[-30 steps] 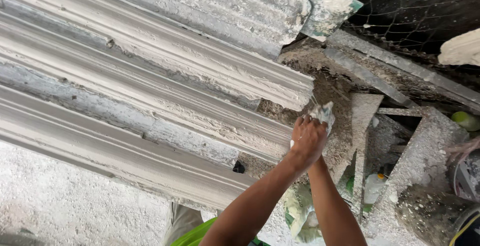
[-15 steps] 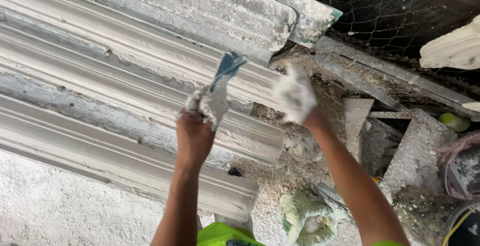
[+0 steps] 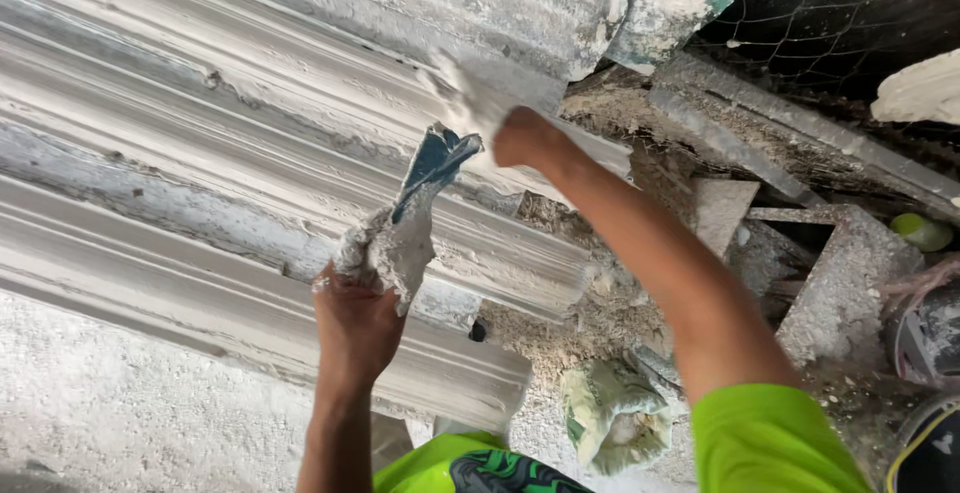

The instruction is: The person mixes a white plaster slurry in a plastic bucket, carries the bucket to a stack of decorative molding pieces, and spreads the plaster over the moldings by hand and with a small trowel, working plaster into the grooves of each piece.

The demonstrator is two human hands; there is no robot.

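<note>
Fingers (image 3: 345, 288) of the left hand (image 3: 355, 318): clenched around the plaster-caked handle of a trowel (image 3: 405, 223), at lower centre of the frame.

Trowel: blue blade, heavily coated with grey-white plaster towards the grip. Long axis is set on a diagonal, from lower left to upper right; the blade tip (image 3: 455, 143) is pointed up and to the right, towards the moulding. The tip is seen just beside the right hand, whether touching it cannot be told.

Right hand (image 3: 500, 123): raised at upper centre, pressed against the moulding surface. It is blurred and smeared white with plaster; the fingers appear to be spread or cupped against the surface, but their state cannot be told for certain. The forearm is extended down to the lower right, ending in a bright green sleeve (image 3: 775, 443).

Moulding (image 3: 250, 153): long grey-white plaster cornice with several parallel ridges and grooves, run diagonally from the upper left to the centre right of the frame. A broken end is shown at lower centre, below the trowel.

Wall surface (image 3: 100, 423): rough, white, at lower left.

Wire mesh (image 3: 830, 13): dark, at upper right, with a lump of white plaster beside it at the right edge.

Rubble (image 3: 600, 323): crumbled plaster and rough slabs, at centre right, beneath the right forearm.

Crumpled bag (image 3: 615, 418): pale green, plaster-dusted, at lower centre.
</note>
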